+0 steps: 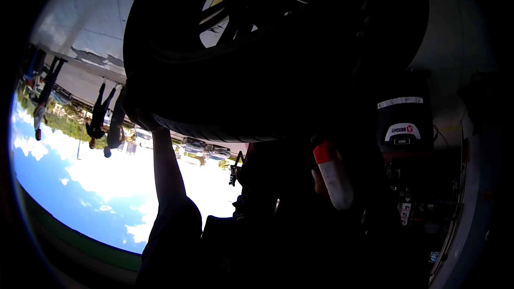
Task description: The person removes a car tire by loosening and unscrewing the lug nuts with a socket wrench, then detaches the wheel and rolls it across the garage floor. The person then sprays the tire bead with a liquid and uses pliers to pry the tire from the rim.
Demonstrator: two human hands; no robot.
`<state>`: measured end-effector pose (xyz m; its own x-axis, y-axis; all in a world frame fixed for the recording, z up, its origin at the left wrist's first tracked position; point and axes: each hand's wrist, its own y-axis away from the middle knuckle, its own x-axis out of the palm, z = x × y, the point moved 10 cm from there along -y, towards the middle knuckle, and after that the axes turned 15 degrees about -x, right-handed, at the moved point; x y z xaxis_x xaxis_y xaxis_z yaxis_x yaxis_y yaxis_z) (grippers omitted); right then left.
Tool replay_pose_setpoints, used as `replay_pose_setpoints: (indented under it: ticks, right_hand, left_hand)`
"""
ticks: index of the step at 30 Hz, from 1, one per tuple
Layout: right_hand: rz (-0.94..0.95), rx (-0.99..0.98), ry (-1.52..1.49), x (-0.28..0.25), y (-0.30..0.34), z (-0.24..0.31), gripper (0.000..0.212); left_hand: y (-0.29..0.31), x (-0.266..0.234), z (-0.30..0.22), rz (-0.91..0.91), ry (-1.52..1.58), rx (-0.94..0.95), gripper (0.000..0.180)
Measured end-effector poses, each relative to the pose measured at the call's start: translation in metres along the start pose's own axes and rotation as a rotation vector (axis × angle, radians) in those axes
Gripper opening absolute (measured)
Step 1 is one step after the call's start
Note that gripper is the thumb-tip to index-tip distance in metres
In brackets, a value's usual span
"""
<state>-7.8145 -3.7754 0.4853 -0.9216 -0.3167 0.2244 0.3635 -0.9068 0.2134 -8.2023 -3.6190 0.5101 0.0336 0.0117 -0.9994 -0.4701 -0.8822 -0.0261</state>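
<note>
A large dark wheel, a tyre (214, 101) on a many-spoked rim (257, 0), fills the upper middle of the head view. My left forearm rises from the lower edge, and my left hand (143, 116) grips the tyre at its lower left side; its fingers are lost in shadow. Below the tyre, right of the middle, is a rounded white object with a red end (333, 176); its kind is unclear. A skin-toned patch, perhaps my right hand (319, 183), shows at its left edge. Darkness hides whether those fingers hold it.
The surroundings appear upside down. To the right sits a black box-like unit with a white panel (404, 132), with dark cluttered equipment (406, 211) beside it. At the far left stand several people (99, 109), with parked cars (206, 149) and bright sky beyond. Pale floor (91, 8) lies behind the wheel.
</note>
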Motion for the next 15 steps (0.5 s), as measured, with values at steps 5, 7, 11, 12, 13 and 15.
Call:
replay_pose_setpoints:
  ticks: [5,7,11,12,13,15]
  right_hand:
    - [-0.003,0.016,0.026,0.002,0.000,0.006,0.056]
    - [0.003,0.012,0.029,0.002,-0.001,0.006,0.056]
    - [0.005,0.002,0.038,-0.004,-0.003,0.007,0.056]
    - [0.008,0.001,0.045,-0.004,-0.004,0.007,0.056]
    - [0.012,0.003,0.046,-0.004,-0.005,0.007,0.056]
    - [0.016,0.001,0.050,-0.005,-0.006,0.008,0.056]
  left_hand:
    - [-0.001,0.006,0.008,0.009,0.062,-0.074,0.064]
    - [0.000,0.004,0.010,0.014,0.070,-0.112,0.062]
    - [0.000,0.005,0.015,0.023,0.106,-0.181,0.059]
    - [0.000,0.006,0.016,0.026,0.117,-0.202,0.059]
    - [0.000,0.006,0.017,0.030,0.129,-0.225,0.058]
    - [-0.001,0.007,0.020,0.037,0.149,-0.273,0.057]
